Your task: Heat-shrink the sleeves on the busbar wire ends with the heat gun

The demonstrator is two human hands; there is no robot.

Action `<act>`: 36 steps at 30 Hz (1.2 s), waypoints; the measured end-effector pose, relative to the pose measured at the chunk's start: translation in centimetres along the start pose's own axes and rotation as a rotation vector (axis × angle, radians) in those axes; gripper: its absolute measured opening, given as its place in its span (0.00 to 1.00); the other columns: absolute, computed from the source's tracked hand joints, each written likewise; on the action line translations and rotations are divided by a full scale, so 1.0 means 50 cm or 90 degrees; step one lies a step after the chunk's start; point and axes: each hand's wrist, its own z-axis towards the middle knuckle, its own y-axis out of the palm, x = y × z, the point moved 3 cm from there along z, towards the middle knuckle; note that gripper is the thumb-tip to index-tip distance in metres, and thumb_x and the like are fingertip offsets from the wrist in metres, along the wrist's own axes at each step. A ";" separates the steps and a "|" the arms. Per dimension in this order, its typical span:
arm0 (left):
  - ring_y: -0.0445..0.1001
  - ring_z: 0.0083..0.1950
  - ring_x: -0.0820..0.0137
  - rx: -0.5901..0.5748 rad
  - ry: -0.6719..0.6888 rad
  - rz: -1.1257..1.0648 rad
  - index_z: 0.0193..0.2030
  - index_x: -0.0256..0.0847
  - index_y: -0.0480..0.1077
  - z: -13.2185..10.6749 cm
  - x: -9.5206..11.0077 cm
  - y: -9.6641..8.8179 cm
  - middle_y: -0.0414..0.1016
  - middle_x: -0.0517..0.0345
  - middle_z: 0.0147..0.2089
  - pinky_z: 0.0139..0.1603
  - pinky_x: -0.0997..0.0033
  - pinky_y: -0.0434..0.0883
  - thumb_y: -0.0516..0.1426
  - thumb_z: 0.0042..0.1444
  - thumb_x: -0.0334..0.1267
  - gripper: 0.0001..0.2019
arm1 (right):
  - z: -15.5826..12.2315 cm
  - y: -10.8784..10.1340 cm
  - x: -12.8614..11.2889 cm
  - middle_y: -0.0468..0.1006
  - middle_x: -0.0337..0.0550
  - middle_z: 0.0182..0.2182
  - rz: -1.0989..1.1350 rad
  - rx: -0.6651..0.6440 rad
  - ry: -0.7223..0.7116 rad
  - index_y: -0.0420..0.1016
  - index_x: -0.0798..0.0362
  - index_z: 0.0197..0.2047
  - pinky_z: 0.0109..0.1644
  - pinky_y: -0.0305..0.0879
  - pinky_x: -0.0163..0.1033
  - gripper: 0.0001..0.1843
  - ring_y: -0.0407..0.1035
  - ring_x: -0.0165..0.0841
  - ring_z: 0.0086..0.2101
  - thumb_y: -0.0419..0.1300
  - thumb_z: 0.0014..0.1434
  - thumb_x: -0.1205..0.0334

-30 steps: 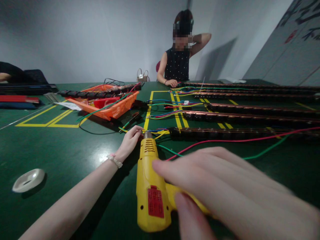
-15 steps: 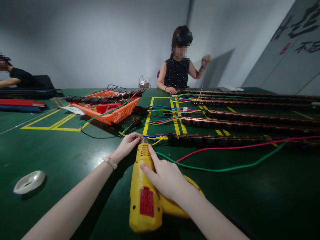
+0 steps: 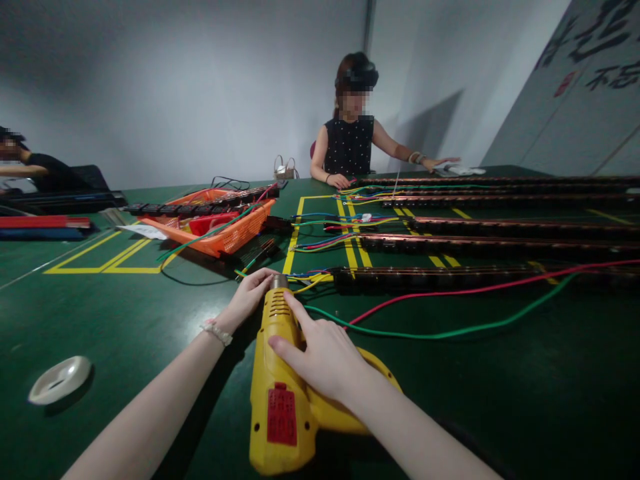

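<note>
A yellow heat gun (image 3: 265, 393) with a red label lies on its side, its metal nozzle pointing away from me. My right hand (image 3: 333, 357) grips its body, the index finger stretched along the vents. Just left of the nozzle, my left hand (image 3: 250, 293) is pinched on thin wires (image 3: 315, 281), whose held ends are partly hidden behind the fingers and nozzle. These yellow and blue wires come out of the nearest long black strip (image 3: 400, 277). A green-and-yellow tip sticks out left of my left fingers.
An orange basket (image 3: 225, 241) of parts stands beyond my left hand. More black strips (image 3: 480, 247) with wires lie to the right, near a loose red cable (image 3: 425, 293) and green cable (image 3: 430, 335). A white oval dish (image 3: 60, 380) sits left. A co-worker (image 3: 350, 143) sits opposite.
The co-worker's raised arm has come down onto a white item on the table. My view has shifted slightly; my hands and the heat gun keep nearly the same pose.
</note>
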 end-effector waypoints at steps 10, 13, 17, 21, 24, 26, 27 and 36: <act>0.71 0.40 0.68 -0.024 -0.015 -0.079 0.41 0.37 0.71 0.000 -0.007 0.004 0.75 0.55 0.36 0.43 0.71 0.66 0.57 0.54 0.50 0.17 | -0.032 -0.056 0.061 0.75 0.45 0.34 0.036 -0.028 0.078 0.38 0.35 0.68 0.41 0.61 0.44 0.40 0.70 0.43 0.37 0.43 0.57 0.32; 0.71 0.39 0.68 -0.023 -0.019 -0.079 0.40 0.37 0.71 0.001 -0.007 0.002 0.75 0.54 0.35 0.42 0.70 0.66 0.57 0.54 0.51 0.17 | -0.048 -0.071 0.089 0.75 0.46 0.38 0.060 -0.031 0.112 0.40 0.38 0.69 0.43 0.61 0.44 0.41 0.70 0.42 0.39 0.44 0.57 0.32; 0.71 0.38 0.68 -0.027 -0.019 -0.066 0.39 0.37 0.71 0.003 -0.012 0.000 0.76 0.55 0.34 0.41 0.71 0.65 0.56 0.54 0.52 0.18 | -0.062 -0.083 0.115 0.75 0.45 0.40 0.077 -0.016 0.142 0.38 0.39 0.69 0.43 0.60 0.44 0.42 0.69 0.42 0.41 0.44 0.57 0.32; 0.71 0.39 0.68 -0.020 -0.009 -0.060 0.38 0.38 0.71 0.006 -0.018 -0.001 0.75 0.55 0.36 0.42 0.70 0.65 0.56 0.54 0.52 0.17 | -0.059 -0.085 0.129 0.77 0.44 0.36 0.064 0.011 0.203 0.38 0.42 0.69 0.41 0.60 0.45 0.38 0.70 0.42 0.38 0.38 0.61 0.36; 0.71 0.41 0.67 -0.008 0.006 -0.048 0.36 0.38 0.71 0.008 -0.018 0.002 0.75 0.55 0.36 0.45 0.70 0.65 0.57 0.53 0.52 0.17 | -0.056 -0.084 0.130 0.76 0.49 0.43 0.012 -0.001 0.234 0.60 0.46 0.61 0.45 0.60 0.47 0.31 0.69 0.44 0.44 0.33 0.64 0.42; 0.71 0.40 0.67 -0.003 0.006 -0.045 0.36 0.37 0.70 0.010 -0.020 0.005 0.75 0.55 0.35 0.44 0.69 0.65 0.56 0.54 0.52 0.17 | -0.055 -0.085 0.127 0.74 0.50 0.47 -0.011 -0.012 0.229 0.67 0.48 0.56 0.48 0.59 0.49 0.30 0.68 0.45 0.47 0.32 0.65 0.47; 0.71 0.39 0.67 -0.004 0.005 -0.045 0.37 0.37 0.70 0.011 -0.021 0.007 0.75 0.55 0.35 0.43 0.69 0.65 0.56 0.54 0.52 0.18 | -0.055 -0.086 0.125 0.74 0.50 0.48 -0.012 -0.013 0.231 0.68 0.48 0.55 0.48 0.59 0.49 0.30 0.68 0.45 0.47 0.31 0.66 0.49; 0.69 0.36 0.70 -0.007 0.043 -0.005 0.35 0.38 0.67 0.013 -0.022 0.012 0.73 0.56 0.32 0.40 0.71 0.64 0.51 0.59 0.51 0.16 | -0.049 -0.089 0.119 0.76 0.53 0.35 -0.036 -0.016 0.296 0.73 0.54 0.34 0.43 0.61 0.48 0.36 0.71 0.44 0.38 0.30 0.64 0.42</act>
